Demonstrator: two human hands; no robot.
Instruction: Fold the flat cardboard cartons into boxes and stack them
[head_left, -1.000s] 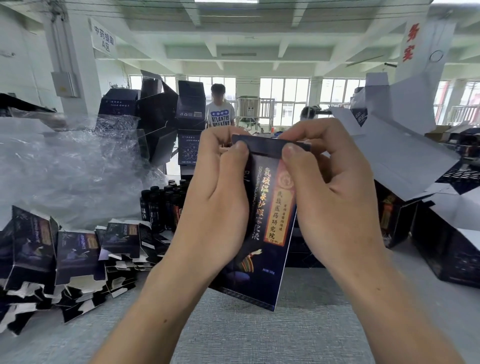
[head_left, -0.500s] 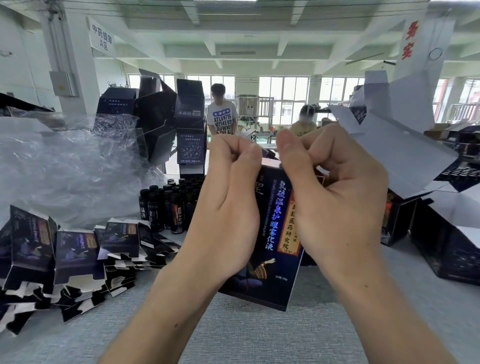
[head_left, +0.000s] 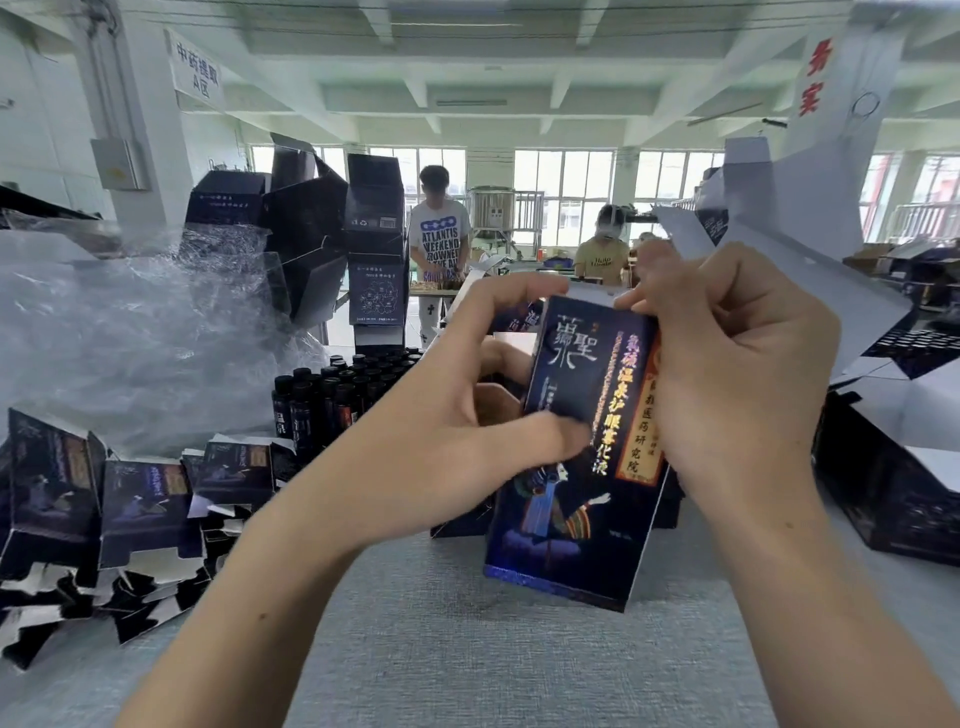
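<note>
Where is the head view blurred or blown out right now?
Head view: motion blur smears the thumb of the left hand on the carton; the far windows blow out white; the carton's gold print glints; the wide lens makes the left pillar lean.

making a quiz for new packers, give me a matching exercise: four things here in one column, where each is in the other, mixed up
Things:
1 carton
2 bottles
3 flat cartons
4 plastic wrap

Places:
A heaped far left, behind the flat cartons
B gripped by left hand and right hand
C overlapping on the table's left side
D standing clustered, centre-left

Pairs: 1-B, 2-D, 3-C, 4-A
</note>
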